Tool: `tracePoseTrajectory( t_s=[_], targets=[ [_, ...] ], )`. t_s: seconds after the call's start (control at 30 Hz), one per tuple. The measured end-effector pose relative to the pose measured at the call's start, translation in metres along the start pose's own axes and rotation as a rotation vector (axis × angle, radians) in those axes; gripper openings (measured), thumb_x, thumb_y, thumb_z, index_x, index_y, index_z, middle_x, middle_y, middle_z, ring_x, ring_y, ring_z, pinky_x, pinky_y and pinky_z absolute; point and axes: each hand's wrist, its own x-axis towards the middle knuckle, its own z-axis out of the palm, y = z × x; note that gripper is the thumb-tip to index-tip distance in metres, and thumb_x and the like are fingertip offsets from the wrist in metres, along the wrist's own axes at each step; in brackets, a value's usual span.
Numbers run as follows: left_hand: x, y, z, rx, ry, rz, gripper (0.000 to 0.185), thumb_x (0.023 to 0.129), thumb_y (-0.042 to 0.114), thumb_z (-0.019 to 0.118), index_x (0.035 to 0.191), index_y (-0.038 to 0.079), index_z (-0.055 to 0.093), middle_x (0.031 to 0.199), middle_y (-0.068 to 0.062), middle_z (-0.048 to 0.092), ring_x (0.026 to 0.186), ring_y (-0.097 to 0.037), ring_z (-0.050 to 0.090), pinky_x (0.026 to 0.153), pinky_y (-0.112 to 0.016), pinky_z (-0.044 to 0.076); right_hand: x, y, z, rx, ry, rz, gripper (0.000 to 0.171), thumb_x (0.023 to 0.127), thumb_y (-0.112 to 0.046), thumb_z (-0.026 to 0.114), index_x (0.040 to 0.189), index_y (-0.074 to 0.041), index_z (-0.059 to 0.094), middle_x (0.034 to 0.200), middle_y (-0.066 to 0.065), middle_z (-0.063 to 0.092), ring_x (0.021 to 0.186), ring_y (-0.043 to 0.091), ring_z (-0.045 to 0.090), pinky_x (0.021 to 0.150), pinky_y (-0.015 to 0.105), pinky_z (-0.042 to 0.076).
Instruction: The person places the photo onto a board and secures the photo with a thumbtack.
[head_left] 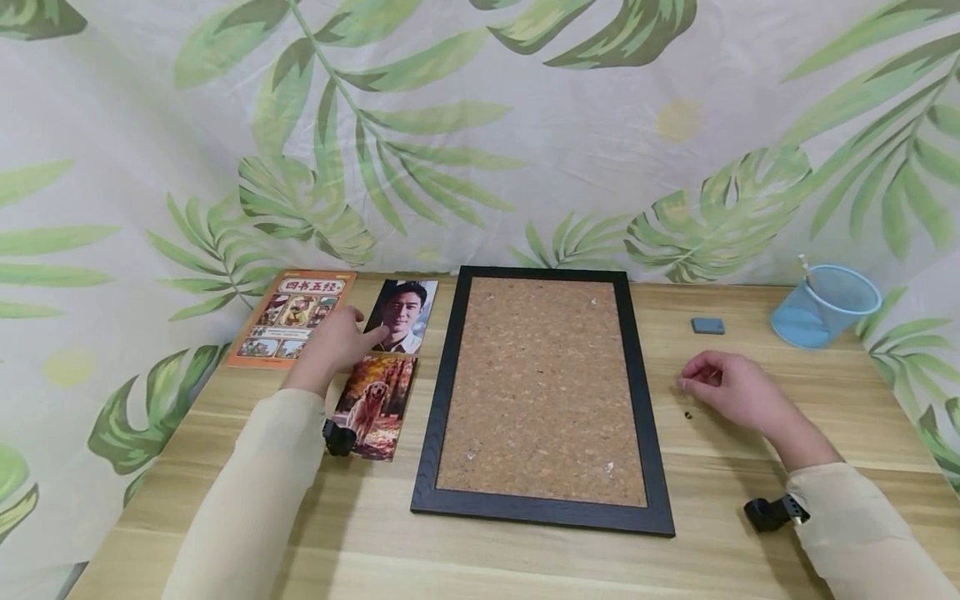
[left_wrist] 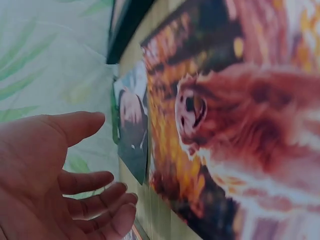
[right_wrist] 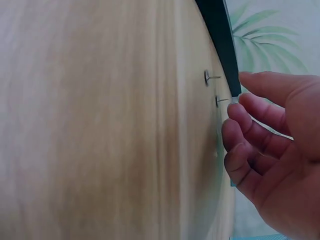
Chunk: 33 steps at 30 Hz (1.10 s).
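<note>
My left hand reaches over two photo prints, its thumb spread from its loosely bent fingers and nothing in its grasp. Beneath the fingers lies a portrait photo; nearer me, a photo of a golden dog is partly covered by the wrist. My right hand hovers beside the cork board's right edge, fingers loosely curled, a gap showing between thumb and forefinger in the right wrist view. Close to its fingertips, two thumbtacks stand point-up on the table. The black-framed cork board lies between the hands.
An orange comic-style book lies at the back left. Beyond the right hand are a blue-grey eraser-like block and a blue mesh pen cup with a stick in it. A leaf-patterned cloth hangs behind the table.
</note>
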Motion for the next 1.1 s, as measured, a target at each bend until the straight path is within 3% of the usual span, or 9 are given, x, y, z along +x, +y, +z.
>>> tracePoseTrajectory(
  t_s=[0.17,0.3,0.47,0.6,0.7,0.87,0.93,1.1],
  targets=[
    [0.010,0.002,0.001,0.129,-0.021,-0.032,0.063,0.089,0.058,0.054,0.100,-0.004,0.058,0.104,-0.028,0.056,0.067,-0.029,0.055,0.060,-0.043,0.045,0.001,0.003,0.003,-0.025,-0.018,-0.014,0.018,0.088,-0.027,0.068,0.093,-0.009,0.066,0.080,0.000,0.062,0.072,0.015,0.054,0.064,0.027,0.044],
    [0.015,0.002,0.002,0.141,-0.039,-0.085,0.056,0.084,0.060,0.059,0.081,0.004,0.054,0.091,-0.021,0.053,0.061,-0.027,0.050,0.054,-0.040,0.040,0.003,0.003,0.007,-0.033,-0.016,-0.016,0.018,0.088,-0.027,0.069,0.092,-0.010,0.066,0.079,0.000,0.062,0.071,0.014,0.053,0.063,0.027,0.043],
    [0.020,-0.001,0.005,0.077,-0.058,-0.096,0.050,0.086,0.050,0.064,0.090,0.002,0.053,0.079,-0.013,0.052,0.063,-0.026,0.050,0.056,-0.039,0.041,0.003,0.001,0.008,-0.049,-0.024,-0.001,0.012,0.088,-0.023,0.068,0.090,-0.011,0.067,0.078,-0.001,0.061,0.070,0.014,0.051,0.063,0.028,0.042],
    [0.024,-0.005,0.006,0.027,-0.016,-0.058,0.051,0.091,0.037,0.061,0.116,-0.007,0.050,0.104,-0.024,0.057,0.089,-0.039,0.058,0.076,-0.050,0.046,0.002,0.000,0.007,-0.069,-0.027,0.004,0.008,0.088,-0.019,0.067,0.087,-0.011,0.068,0.077,-0.001,0.061,0.070,0.014,0.051,0.063,0.029,0.041],
    [0.027,-0.010,0.005,-0.044,0.027,-0.020,0.048,0.095,0.028,0.056,0.126,-0.008,0.047,0.113,-0.027,0.057,0.100,-0.041,0.056,0.085,-0.053,0.045,0.002,0.000,0.007,-0.081,-0.031,0.002,0.007,0.088,-0.018,0.067,0.086,-0.011,0.069,0.077,-0.001,0.061,0.070,0.014,0.051,0.063,0.030,0.042],
    [0.026,-0.016,0.002,-0.282,0.054,-0.025,0.039,0.097,0.028,0.052,0.123,-0.001,0.051,0.095,-0.018,0.058,0.072,-0.027,0.053,0.063,-0.041,0.044,0.002,0.000,0.007,-0.090,-0.032,-0.002,0.008,0.088,-0.018,0.066,0.087,-0.011,0.069,0.077,-0.002,0.062,0.070,0.014,0.051,0.064,0.030,0.042],
    [0.022,-0.017,0.000,-0.396,0.049,-0.029,0.039,0.098,0.028,0.051,0.126,0.000,0.049,0.098,-0.015,0.058,0.070,-0.022,0.053,0.061,-0.039,0.046,0.002,-0.001,0.007,-0.088,-0.031,-0.002,0.009,0.088,-0.018,0.067,0.087,-0.010,0.069,0.076,-0.001,0.061,0.069,0.013,0.051,0.063,0.029,0.042],
    [0.011,-0.012,-0.004,-0.623,0.034,0.022,0.042,0.098,0.024,0.052,0.132,-0.001,0.045,0.108,-0.016,0.056,0.077,-0.017,0.061,0.070,-0.037,0.055,-0.001,0.000,0.006,-0.102,-0.022,0.004,0.009,0.088,-0.018,0.068,0.085,-0.010,0.067,0.073,-0.002,0.059,0.066,0.013,0.050,0.060,0.028,0.041]
  ],
)
